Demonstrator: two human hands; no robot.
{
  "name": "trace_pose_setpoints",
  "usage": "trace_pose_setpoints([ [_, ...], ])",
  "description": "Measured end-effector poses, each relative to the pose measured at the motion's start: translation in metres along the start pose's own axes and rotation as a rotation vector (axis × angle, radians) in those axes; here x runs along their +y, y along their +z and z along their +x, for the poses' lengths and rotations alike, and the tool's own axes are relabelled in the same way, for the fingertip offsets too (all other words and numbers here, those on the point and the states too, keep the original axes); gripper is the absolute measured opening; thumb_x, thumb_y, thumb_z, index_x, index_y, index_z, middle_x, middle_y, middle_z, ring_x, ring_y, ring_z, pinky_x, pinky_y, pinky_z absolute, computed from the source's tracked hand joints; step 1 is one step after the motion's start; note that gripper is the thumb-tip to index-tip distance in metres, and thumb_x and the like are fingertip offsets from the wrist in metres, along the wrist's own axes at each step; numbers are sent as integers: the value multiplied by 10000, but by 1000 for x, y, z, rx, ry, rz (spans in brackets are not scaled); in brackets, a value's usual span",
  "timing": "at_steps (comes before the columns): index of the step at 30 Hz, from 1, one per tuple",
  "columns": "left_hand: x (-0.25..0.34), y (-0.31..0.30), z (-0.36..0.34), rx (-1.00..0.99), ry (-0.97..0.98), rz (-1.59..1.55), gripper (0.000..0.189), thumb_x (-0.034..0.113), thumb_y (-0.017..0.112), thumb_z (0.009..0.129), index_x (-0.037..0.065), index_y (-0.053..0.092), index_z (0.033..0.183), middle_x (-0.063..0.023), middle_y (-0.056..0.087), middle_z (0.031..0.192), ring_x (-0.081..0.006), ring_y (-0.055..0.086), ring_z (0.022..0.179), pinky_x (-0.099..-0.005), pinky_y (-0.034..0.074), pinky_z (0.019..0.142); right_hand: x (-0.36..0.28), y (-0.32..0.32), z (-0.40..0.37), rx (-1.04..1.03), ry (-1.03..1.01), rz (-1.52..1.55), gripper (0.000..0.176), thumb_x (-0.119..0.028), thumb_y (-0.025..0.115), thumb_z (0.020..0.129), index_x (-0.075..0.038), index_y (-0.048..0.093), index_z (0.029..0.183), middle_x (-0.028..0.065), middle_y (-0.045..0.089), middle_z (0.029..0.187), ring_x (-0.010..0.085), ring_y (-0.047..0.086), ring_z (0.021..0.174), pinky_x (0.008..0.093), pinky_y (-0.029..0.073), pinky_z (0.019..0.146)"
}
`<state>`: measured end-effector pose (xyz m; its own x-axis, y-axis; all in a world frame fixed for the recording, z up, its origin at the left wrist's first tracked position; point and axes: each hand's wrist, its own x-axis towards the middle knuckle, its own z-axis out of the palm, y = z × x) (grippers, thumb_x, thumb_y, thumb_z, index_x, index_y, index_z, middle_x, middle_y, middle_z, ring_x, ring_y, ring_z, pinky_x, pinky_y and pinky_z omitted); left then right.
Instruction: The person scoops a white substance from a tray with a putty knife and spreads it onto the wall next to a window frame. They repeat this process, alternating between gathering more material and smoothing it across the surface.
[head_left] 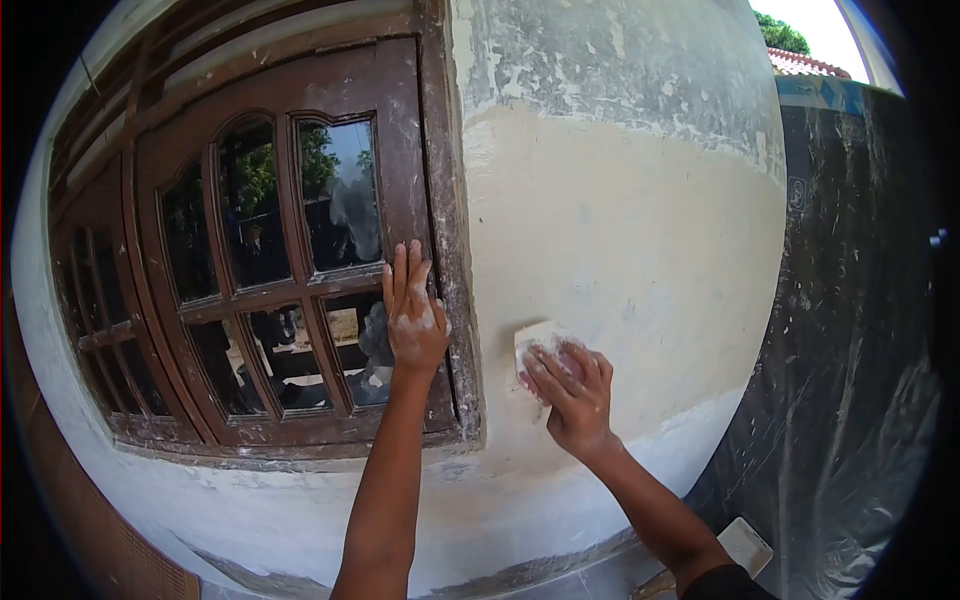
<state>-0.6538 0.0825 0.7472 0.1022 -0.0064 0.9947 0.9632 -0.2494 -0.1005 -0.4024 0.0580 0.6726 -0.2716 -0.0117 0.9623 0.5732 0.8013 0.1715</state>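
My left hand [414, 310] lies flat with its fingers stretched upward against the brown wooden window frame [405, 190], and white dust covers its back. To the right of the frame, my right hand [572, 395] has its fingers pressed over a pale, dusty block [540, 335], which touches the wall [630, 240]. The wall is cream in the middle, with rough grey and white patches above and a whitish band below. What the block is made of cannot be made out.
Glass panes [340, 190] with white smears fill the window at left. Dark plastic sheeting [850, 280] hangs at right. A pale tray-like object [745, 545] lies low at bottom right, beside my right arm. A woven brown surface [90, 520] shows at lower left.
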Motion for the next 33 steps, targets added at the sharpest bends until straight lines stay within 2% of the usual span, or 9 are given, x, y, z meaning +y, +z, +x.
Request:
trace_pose_setpoints([
  [3,-3,1,1,-10,0,-26,531,-94,462,839,-4,458,1362,-202,409,1576,-384,308,1505,-565,189,1233,13,22,72,159,-2,-87,609,71,617,753,-167,673,1310,15,655,1351,327,532,1260,483,349,1055],
  [5,-4,2,0,2,12,-17,541,-99,462,829,-2,459,1361,-204,409,1576,-386,306,1505,-566,194,1231,17,46,65,149,13,-109,594,53,626,766,-178,676,1311,10,648,1365,318,522,1282,488,338,1079],
  [13,-6,3,1,-2,22,-7,522,-112,445,836,-12,462,1348,-209,411,1571,-386,312,1502,-566,200,1233,-47,60,-193,-335,116,4,604,-31,682,782,-233,647,1349,-35,585,1457,262,454,1377,510,293,1132],
  [16,-4,3,-1,0,22,-11,523,-116,440,838,-11,456,1350,-213,414,1567,-386,317,1499,-563,201,1236,-66,37,-218,-430,112,50,554,-24,689,774,-212,677,1295,-26,627,1399,249,524,1305,485,317,1108],
  [19,-3,2,2,10,30,8,516,-113,445,843,-10,456,1348,-211,416,1565,-388,321,1497,-561,203,1235,-58,20,-147,-260,162,167,524,48,664,726,-137,710,1214,31,699,1271,258,625,1143,458,377,1029],
  [23,-3,2,1,18,24,8,472,-81,496,847,-18,499,1316,-216,437,1550,-380,345,1487,-561,231,1232,-22,7,50,134,-21,76,543,74,624,718,-101,701,1227,42,701,1268,298,595,1183,449,384,1021],
  [27,-5,2,0,11,39,-10,486,-104,472,842,-47,500,1324,-215,423,1557,-404,344,1479,-570,229,1224,16,21,198,336,-143,-81,523,46,621,792,-144,686,1275,33,698,1281,309,583,1204,442,370,1035],
  [30,-4,0,1,11,26,-29,485,-113,464,841,-40,513,1319,-211,427,1556,-407,350,1476,-576,235,1221,30,41,222,332,-84,-144,528,38,621,795,-146,678,1286,30,689,1300,313,572,1221,453,362,1051],
  [33,-6,1,0,1,14,-36,494,-104,488,838,-16,493,1325,-209,425,1558,-394,344,1483,-574,236,1226,16,54,166,265,-95,-150,529,33,623,791,-148,680,1285,34,677,1318,307,562,1243,465,345,1078],
])
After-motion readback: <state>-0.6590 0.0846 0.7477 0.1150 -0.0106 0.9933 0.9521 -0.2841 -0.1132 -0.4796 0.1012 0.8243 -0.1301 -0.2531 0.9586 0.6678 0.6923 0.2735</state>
